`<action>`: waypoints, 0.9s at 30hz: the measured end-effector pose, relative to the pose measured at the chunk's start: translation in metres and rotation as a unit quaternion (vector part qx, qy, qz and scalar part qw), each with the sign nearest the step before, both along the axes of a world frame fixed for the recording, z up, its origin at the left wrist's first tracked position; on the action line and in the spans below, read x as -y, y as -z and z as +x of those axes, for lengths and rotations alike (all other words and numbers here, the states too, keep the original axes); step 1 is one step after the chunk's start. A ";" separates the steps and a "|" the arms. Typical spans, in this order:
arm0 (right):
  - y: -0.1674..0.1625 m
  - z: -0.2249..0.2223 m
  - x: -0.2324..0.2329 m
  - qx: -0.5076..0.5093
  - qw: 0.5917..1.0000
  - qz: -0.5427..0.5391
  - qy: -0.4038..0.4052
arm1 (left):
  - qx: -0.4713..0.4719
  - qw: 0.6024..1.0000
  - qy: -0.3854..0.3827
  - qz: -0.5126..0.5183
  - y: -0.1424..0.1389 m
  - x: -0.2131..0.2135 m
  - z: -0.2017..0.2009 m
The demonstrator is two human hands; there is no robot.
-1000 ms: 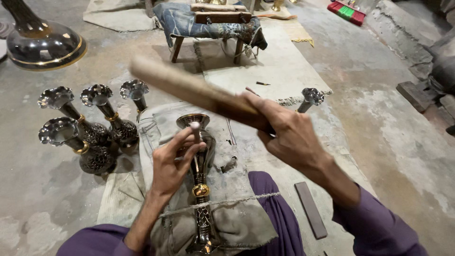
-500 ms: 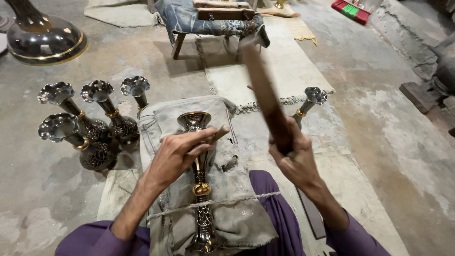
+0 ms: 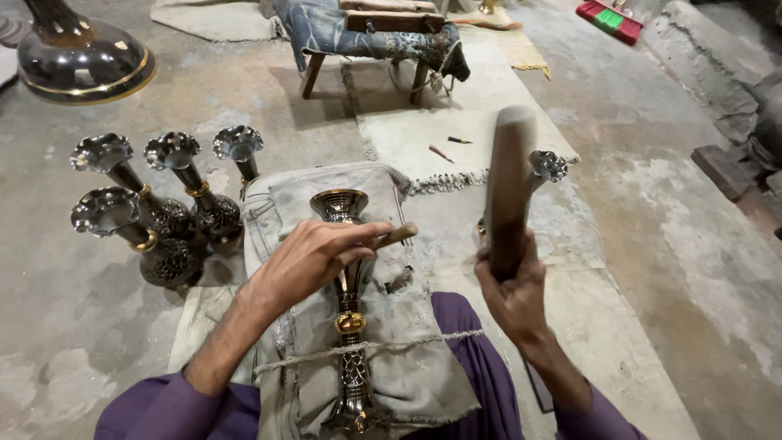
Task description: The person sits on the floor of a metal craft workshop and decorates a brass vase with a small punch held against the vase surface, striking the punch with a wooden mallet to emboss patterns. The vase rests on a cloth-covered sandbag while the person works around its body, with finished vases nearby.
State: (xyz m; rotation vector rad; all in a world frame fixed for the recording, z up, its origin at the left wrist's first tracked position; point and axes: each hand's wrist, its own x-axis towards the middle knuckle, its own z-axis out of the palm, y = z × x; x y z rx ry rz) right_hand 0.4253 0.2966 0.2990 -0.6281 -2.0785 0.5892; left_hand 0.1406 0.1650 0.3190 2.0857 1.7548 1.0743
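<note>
A tall dark metal vase (image 3: 348,310) with gold bands lies on a grey cloth pad (image 3: 411,371) over my lap, its flared mouth pointing away. My left hand (image 3: 314,257) rests above the vase's neck, pinching a small wooden-handled chisel (image 3: 397,235). My right hand (image 3: 515,293) grips a thick wooden stick (image 3: 508,189), held raised and nearly upright to the right of the vase.
Several finished dark vases (image 3: 163,213) stand on the concrete floor at the left. Another vase (image 3: 544,169) stands behind the stick. A low wooden stool (image 3: 371,34) with blue cloth stands ahead, a large metal base (image 3: 77,61) far left, small tools (image 3: 444,151) on a mat.
The wooden stick swung from a slanted position over the vase to a raised, upright one on the right. My left hand shifted slightly with the chisel over the vase neck.
</note>
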 end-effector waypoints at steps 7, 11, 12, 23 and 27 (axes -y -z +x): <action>0.016 -0.001 0.013 -0.114 0.987 -0.058 -0.101 | -0.010 0.999 0.031 0.027 -0.003 -0.002 -0.002; 0.001 0.007 0.015 0.238 0.957 -0.018 0.164 | 0.001 1.000 -0.001 0.013 0.004 -0.001 -0.001; -0.003 0.011 0.016 0.191 0.971 -0.021 0.141 | 0.005 1.000 -0.011 0.009 0.006 0.000 -0.002; 0.067 0.014 0.059 -0.022 0.891 -0.337 -0.302 | 0.184 0.980 -0.003 0.079 0.032 0.013 -0.011; 0.064 0.020 0.045 0.070 0.905 -0.391 -0.156 | 0.128 0.989 -0.001 0.076 0.031 0.007 -0.014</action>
